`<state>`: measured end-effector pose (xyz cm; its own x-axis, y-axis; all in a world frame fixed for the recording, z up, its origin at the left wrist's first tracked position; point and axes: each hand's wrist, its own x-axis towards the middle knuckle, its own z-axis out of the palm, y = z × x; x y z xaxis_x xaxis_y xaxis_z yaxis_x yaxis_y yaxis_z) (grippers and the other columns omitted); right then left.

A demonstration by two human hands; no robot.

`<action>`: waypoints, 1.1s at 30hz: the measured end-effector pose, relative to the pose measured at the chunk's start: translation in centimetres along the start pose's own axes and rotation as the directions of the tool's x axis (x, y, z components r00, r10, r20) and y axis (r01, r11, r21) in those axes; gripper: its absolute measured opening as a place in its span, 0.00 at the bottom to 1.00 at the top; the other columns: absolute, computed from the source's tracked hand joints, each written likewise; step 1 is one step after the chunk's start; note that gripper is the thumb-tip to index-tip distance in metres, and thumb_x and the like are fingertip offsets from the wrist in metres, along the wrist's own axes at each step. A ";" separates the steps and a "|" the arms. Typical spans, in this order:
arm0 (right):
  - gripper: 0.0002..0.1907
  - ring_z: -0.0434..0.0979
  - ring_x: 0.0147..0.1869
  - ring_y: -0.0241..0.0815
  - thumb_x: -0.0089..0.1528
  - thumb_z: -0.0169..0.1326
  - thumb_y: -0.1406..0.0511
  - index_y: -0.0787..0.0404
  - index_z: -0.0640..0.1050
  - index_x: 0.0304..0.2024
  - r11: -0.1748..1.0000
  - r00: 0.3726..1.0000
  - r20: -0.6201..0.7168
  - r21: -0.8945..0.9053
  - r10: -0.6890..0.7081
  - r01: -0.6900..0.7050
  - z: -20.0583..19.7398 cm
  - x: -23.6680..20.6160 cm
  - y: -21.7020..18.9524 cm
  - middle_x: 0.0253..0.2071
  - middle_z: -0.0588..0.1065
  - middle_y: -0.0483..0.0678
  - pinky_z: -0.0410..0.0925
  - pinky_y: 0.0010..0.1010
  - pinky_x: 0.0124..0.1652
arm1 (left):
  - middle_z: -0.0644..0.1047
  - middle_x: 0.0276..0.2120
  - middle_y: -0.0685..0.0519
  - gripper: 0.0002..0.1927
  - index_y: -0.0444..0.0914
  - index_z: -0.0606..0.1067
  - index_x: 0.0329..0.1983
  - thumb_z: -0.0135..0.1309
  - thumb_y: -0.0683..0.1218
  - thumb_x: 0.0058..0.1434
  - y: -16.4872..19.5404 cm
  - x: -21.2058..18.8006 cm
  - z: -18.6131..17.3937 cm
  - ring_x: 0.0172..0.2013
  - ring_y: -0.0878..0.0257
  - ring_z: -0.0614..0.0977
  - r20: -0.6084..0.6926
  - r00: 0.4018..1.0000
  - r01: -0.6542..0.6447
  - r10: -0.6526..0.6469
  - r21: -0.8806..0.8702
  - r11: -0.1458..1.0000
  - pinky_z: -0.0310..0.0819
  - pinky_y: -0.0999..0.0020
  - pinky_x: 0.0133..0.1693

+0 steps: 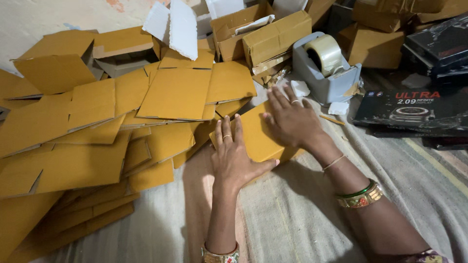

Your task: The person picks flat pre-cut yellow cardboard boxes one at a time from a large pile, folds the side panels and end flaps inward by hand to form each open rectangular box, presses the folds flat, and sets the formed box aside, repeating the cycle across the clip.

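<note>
A small brown cardboard box [257,138] lies on the pale cloth in front of me. My left hand [233,156] rests flat on its near left side, fingers spread. Flat on the box's far right part lies my right hand [291,121], fingers pointing away from me. Both hands press down on the box and neither grips it. Rings are on both hands and bangles on both wrists.
A big heap of flat brown cardboard blanks [97,126] fills the left. A grey tape dispenser [327,68] stands behind the box. Folded boxes [275,36] and white foam pieces [183,27] lie at the back. Black product boxes [414,109] are stacked at right.
</note>
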<state>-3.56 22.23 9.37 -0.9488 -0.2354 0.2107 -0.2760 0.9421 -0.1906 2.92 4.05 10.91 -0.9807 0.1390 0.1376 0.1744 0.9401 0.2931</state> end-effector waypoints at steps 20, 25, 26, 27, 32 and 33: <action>0.56 0.67 0.71 0.62 0.56 0.40 0.30 0.57 0.57 0.75 0.744 0.879 0.384 0.491 0.282 -0.454 0.1 0.1 5.1 0.66 0.68 0.67 0.63 0.48 0.65 | 0.82 0.52 0.43 0.38 0.29 0.77 0.57 0.57 0.65 0.57 -7.5 -0.2 3.1 0.52 0.60 0.81 0.322 0.918 0.388 -0.232 -0.851 0.353 0.72 0.68 0.52; 0.55 0.72 0.68 0.60 0.55 0.44 0.31 0.59 0.61 0.73 0.697 0.888 0.365 0.559 0.279 -0.449 -0.9 -0.8 4.7 0.62 0.71 0.66 0.67 0.47 0.61 | 0.79 0.48 0.48 0.29 0.32 0.73 0.58 0.60 0.55 0.60 -6.5 0.1 4.2 0.49 0.59 0.79 0.221 0.955 0.190 -0.195 -0.967 -0.168 0.74 0.65 0.49; 0.55 0.73 0.66 0.60 0.54 0.45 0.32 0.58 0.61 0.73 0.685 0.876 0.385 0.556 0.289 -0.470 -1.1 -0.9 4.4 0.61 0.72 0.66 0.68 0.46 0.60 | 0.78 0.47 0.48 0.27 0.32 0.72 0.57 0.61 0.53 0.61 -6.1 0.1 4.2 0.48 0.58 0.79 0.223 0.954 0.133 -0.201 -0.914 -0.384 0.74 0.63 0.48; 0.54 0.75 0.65 0.57 0.55 0.46 0.33 0.60 0.63 0.72 0.665 0.896 0.362 0.607 0.256 -0.436 -1.4 -1.2 4.3 0.59 0.74 0.65 0.68 0.44 0.60 | 0.78 0.47 0.48 0.27 0.33 0.73 0.57 0.60 0.53 0.60 -6.0 0.0 4.0 0.47 0.59 0.79 0.202 0.962 0.124 -0.184 -0.923 -0.365 0.75 0.63 0.48; 0.51 0.81 0.52 0.55 0.53 0.56 0.42 0.62 0.63 0.71 0.431 0.889 0.407 0.778 0.209 -0.457 -2.3 -1.5 3.5 0.49 0.80 0.66 0.71 0.43 0.47 | 0.78 0.50 0.49 0.28 0.33 0.72 0.60 0.59 0.52 0.60 -6.1 -1.2 1.9 0.49 0.61 0.79 0.038 0.983 0.006 -0.180 -0.984 -0.176 0.75 0.66 0.49; 0.51 0.82 0.52 0.54 0.52 0.58 0.43 0.63 0.62 0.71 0.405 0.894 0.399 0.797 0.203 -0.448 -2.3 -1.4 3.5 0.49 0.80 0.65 0.72 0.42 0.47 | 0.78 0.50 0.49 0.29 0.33 0.72 0.60 0.59 0.52 0.59 -6.3 -1.3 1.6 0.49 0.61 0.79 0.001 0.980 -0.018 -0.197 -0.995 -0.097 0.75 0.66 0.49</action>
<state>-2.84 26.36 10.64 -0.9656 -0.1148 -0.2332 0.1907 0.2966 -0.9358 2.99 -1.53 7.36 -0.9959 -0.0482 0.0761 0.0891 -0.4034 0.9107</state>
